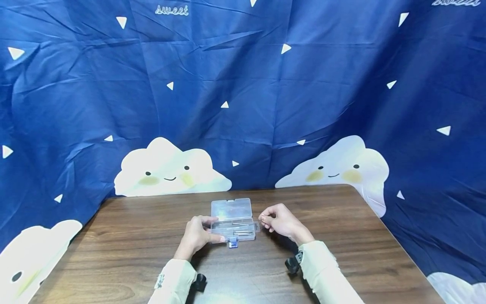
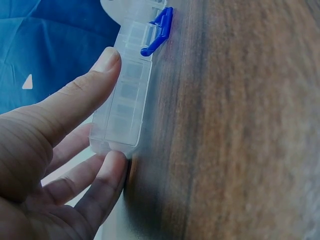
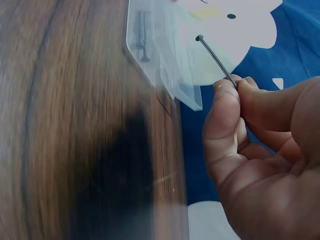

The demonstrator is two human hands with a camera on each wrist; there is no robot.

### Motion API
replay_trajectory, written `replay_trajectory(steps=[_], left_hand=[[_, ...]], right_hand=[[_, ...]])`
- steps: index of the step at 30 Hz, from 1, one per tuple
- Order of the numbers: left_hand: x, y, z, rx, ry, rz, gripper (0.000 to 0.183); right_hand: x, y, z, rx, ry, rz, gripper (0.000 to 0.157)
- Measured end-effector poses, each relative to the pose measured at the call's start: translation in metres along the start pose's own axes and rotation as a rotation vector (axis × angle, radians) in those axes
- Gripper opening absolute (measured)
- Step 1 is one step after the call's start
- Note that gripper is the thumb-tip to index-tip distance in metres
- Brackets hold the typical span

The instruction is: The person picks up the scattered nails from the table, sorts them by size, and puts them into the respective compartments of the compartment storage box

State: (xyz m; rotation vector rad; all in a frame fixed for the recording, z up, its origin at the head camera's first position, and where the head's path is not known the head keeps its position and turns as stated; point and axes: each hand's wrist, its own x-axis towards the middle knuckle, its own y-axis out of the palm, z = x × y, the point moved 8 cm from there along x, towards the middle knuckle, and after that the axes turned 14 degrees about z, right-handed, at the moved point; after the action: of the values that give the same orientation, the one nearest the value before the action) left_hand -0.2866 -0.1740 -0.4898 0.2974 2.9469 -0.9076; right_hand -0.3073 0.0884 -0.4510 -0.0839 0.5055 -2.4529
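Observation:
A clear plastic box (image 1: 244, 238) stands on the table with its lid (image 1: 230, 209) folded back. A blue latch (image 1: 233, 243) hangs at its front. My left hand (image 1: 197, 234) holds the box by its left end, the thumb along the front wall and other fingers around the end and back. Several nails (image 1: 243, 233) lie inside the compartments. Just off the right end, my right hand (image 1: 280, 220) pinches one nail (image 3: 216, 60) between thumb and forefinger. That nail's flat head points toward the box, and the fingertips hide its other end.
A brown wooden table (image 1: 133, 240) carries the box near its back edge. Behind it hangs a blue curtain (image 1: 250, 118) with white clouds and triangles. Black wrist cameras (image 1: 292, 265) sit under both light sleeves. A clear flap (image 1: 257, 227) sticks out from the box's right end.

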Motion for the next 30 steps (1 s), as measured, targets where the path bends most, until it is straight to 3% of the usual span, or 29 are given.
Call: replay_trajectory(steps=[17,30], left_hand=[[-0.001,0.001,0.000,-0.005,-0.005,0.005,0.066],[-0.001,0.000,-0.001,-0.002,-0.002,0.012,0.066]], right_hand=[[0.020,0.037,0.012,-0.082,-0.007,0.029,0.015],[0.027,0.041,0.022,-0.362,0.032,-0.014,0.019]])
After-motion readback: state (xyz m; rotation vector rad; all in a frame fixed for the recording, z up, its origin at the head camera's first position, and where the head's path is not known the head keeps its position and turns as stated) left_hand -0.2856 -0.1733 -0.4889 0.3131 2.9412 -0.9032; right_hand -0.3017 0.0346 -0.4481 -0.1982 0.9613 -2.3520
